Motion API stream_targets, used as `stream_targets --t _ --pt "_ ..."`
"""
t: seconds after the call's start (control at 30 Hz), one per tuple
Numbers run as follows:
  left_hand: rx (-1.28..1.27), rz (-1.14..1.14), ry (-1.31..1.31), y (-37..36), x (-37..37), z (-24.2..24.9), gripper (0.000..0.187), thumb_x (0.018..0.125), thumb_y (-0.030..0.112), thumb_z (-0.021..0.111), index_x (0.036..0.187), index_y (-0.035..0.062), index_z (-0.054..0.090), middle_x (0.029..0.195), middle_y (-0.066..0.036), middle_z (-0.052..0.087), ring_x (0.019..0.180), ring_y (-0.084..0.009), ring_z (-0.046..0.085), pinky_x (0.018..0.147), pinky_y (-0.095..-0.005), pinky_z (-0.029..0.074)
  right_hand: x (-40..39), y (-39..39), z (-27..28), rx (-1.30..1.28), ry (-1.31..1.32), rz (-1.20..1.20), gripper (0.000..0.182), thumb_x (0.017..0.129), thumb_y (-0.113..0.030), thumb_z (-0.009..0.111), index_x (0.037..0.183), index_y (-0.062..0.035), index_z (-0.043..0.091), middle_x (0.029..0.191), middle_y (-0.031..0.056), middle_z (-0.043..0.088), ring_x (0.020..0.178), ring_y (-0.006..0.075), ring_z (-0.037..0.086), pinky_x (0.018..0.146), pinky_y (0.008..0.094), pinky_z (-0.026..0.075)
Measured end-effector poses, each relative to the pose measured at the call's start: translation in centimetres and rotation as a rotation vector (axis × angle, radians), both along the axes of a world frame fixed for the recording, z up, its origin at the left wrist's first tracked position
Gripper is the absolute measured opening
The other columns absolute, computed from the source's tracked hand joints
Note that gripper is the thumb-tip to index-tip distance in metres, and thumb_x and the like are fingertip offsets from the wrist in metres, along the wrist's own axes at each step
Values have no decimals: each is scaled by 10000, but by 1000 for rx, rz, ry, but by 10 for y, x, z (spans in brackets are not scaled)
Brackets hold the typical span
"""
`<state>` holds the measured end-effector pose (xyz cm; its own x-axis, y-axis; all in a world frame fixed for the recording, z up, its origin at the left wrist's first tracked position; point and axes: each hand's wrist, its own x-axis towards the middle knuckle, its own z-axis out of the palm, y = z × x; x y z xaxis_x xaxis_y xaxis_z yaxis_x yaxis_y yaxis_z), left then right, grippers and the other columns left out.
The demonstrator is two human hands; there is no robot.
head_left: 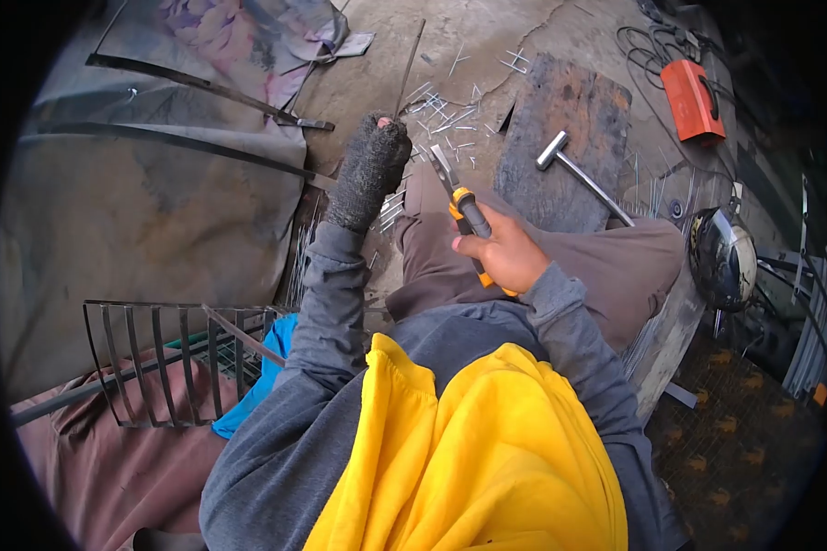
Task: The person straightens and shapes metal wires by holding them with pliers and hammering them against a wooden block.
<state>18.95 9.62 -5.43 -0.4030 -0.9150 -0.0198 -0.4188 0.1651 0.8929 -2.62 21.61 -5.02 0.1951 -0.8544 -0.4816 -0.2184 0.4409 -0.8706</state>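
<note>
My left hand [371,170], in a dark worn glove with a fingertip poking through, is closed round a thin metal rod [412,64] that points away across the floor. To its right, my bare right hand [503,248] grips pliers [470,213] with yellow and black handles. The pliers' jaws point up and left, apart from the rod. Short metal pieces [446,115] lie scattered on the ground beyond my hands. A hammer [586,178] rests on a worn wooden board [570,119], its handle end near my right knee.
An orange-red box [692,101] with cables stands at the upper right. A dark welding helmet [721,257] lies right of my knee. At left are a large tarp [156,230], flat metal bars [202,87] and a black metal rack [161,367].
</note>
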Motion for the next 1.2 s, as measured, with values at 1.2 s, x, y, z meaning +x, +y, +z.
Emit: stream_targets --t 1.2 --pt "174 -170 -101 52 -50 -6 354 1048 328 444 1073 16 609 775 -127 623 672 -253 576 700 -351 487 -21 60 -13 277 -510 -261 250 944 -170 571 1136 -15 537 832 16 555 652 55 517 570 230 444"
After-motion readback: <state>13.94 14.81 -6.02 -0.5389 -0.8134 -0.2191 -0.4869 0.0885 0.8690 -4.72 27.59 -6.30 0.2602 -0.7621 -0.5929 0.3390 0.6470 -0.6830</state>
